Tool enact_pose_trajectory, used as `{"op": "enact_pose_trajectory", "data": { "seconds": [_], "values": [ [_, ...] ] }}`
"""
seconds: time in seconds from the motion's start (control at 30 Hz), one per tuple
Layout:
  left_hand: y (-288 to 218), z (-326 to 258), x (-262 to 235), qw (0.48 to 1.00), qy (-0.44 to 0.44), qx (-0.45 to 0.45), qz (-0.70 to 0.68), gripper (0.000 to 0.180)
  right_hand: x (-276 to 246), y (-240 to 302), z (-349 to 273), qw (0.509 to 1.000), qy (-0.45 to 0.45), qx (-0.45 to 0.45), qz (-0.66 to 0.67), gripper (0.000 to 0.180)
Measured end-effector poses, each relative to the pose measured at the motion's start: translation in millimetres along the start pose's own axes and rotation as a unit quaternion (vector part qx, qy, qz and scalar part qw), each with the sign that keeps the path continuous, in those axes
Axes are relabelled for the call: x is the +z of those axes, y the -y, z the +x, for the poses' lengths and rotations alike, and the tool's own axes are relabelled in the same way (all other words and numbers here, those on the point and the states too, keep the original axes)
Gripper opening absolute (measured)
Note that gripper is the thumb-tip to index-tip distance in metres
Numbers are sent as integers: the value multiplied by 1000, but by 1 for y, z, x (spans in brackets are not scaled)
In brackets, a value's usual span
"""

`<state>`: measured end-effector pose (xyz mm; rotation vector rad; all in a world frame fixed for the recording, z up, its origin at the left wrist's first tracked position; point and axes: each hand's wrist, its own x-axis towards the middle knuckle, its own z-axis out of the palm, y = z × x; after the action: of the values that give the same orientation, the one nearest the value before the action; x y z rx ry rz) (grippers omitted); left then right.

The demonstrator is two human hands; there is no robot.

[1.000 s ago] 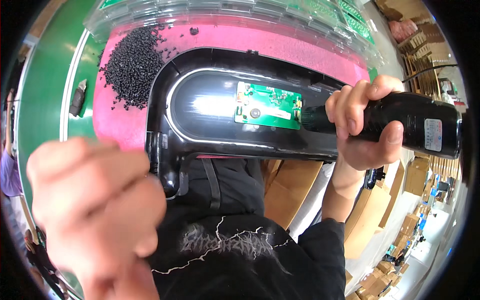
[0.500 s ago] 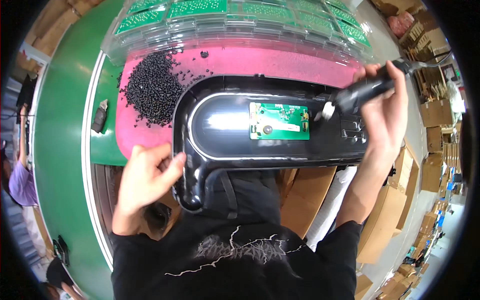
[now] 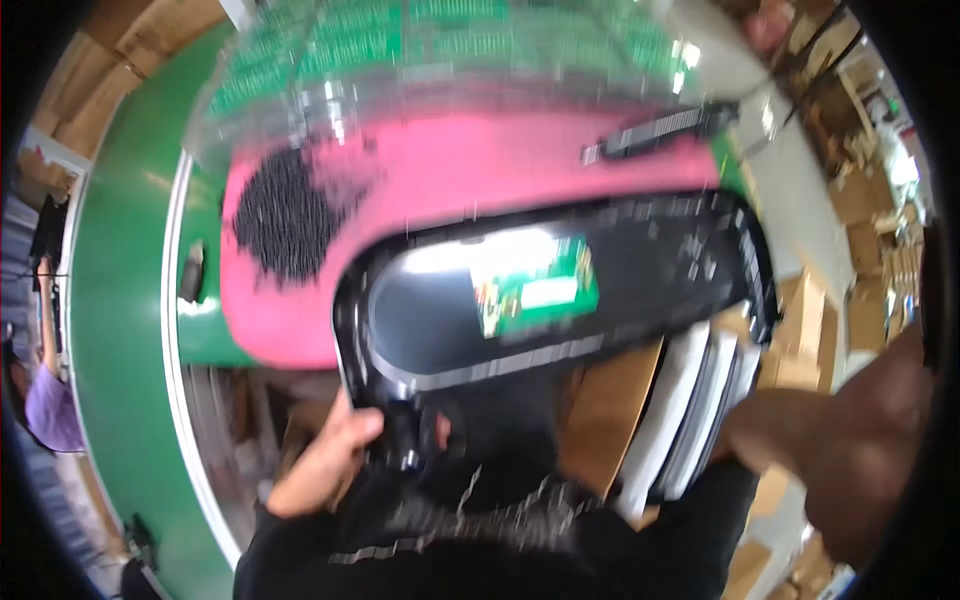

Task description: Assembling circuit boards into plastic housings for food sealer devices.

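My left hand (image 3: 335, 450) grips the near left end of a long black plastic housing (image 3: 665, 245), thumb on top of its rim. The housing is tilted, its right end raised toward the back. Inside it lies a green circuit board (image 3: 565, 268) with a white label strip. My right hand (image 3: 865, 465) is off to the right, clear of the housing and close to the camera; motion blur hides its fingers. A black corded electric screwdriver (image 3: 660, 132) lies on the pink mat (image 3: 470, 150) behind the housing. Left of the housing is a heap of small black screws (image 3: 285, 215).
Clear plastic trays (image 3: 350, 95) holding several green boards stand along the back. A small dark object (image 3: 192, 272) lies on the green table (image 3: 125, 260). Cardboard boxes (image 3: 800, 315) stand to the right. At far left is a person in a purple sleeve (image 3: 55, 415).
My right hand has let go of the screwdriver and swung right, toward the camera. The screwdriver now rests on the mat. The housing has tilted and shifted nearer, with my left hand on it.
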<state>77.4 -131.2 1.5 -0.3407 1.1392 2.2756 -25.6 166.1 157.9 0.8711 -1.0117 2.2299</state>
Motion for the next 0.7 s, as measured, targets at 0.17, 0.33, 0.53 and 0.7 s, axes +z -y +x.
{"op": "enact_pose_trajectory", "data": {
  "seconds": [0.17,0.33,0.53,0.7],
  "values": [
    [-6,3,7,999,26,10,38,65,9,28,69,973,156,-142,-91,55],
    [23,-38,-9,984,-99,137,-53,76,24,92,119,900,244,-319,-171,53],
    [-78,4,-27,880,-23,473,-34,50,32,117,108,808,267,-464,-248,50],
    [-101,-32,-68,779,-142,608,-57,27,-1,76,79,837,245,-364,-326,47]
  ]
}}
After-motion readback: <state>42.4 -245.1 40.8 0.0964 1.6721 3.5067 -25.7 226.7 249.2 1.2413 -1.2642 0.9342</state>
